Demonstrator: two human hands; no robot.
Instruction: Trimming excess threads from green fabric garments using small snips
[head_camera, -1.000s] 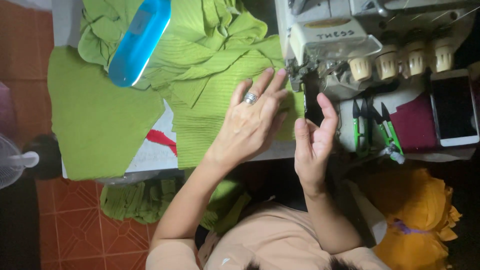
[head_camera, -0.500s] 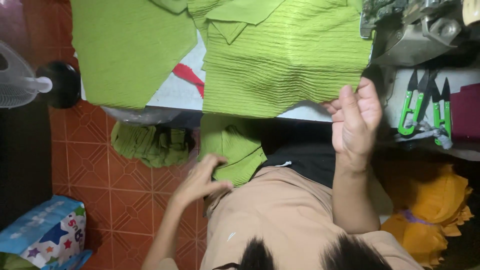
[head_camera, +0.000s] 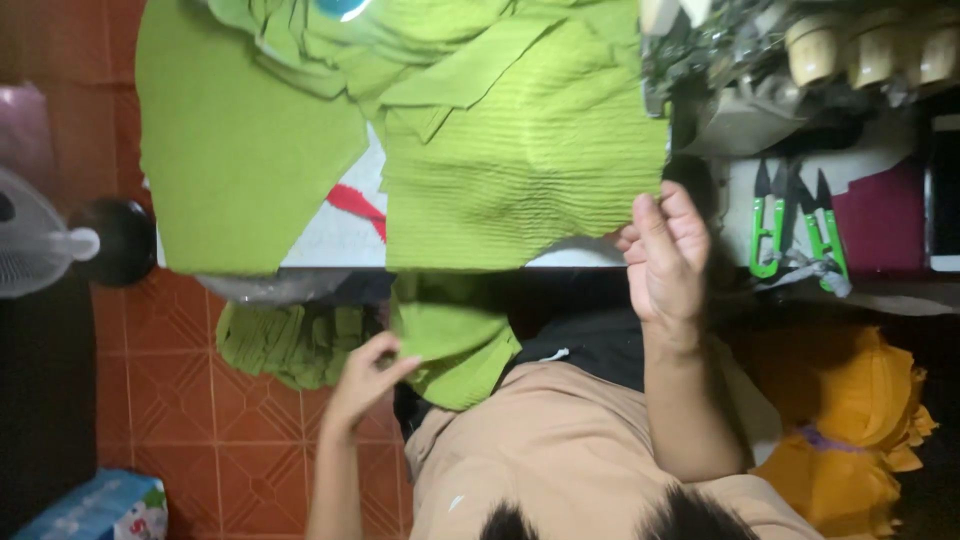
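The left hand (head_camera: 365, 378) is reaching down below the worktop (head_camera: 340, 235) edge, its fingers loosely curled and pinching the hanging end of the green ribbed cloth (head_camera: 520, 160) near the person's lap. The rest of that cloth is lying spread across the worktop above, draping over the front edge. The right hand (head_camera: 665, 255) is hovering at the cloth's right corner, fingers bunched together against the fabric edge; I cannot tell whether it is actually gripping it. A flat green panel (head_camera: 240, 150) is lying just beside the cloth. 2 green snips (head_camera: 795, 230) are resting near the right hand, beside the sewing machine (head_camera: 740, 70).
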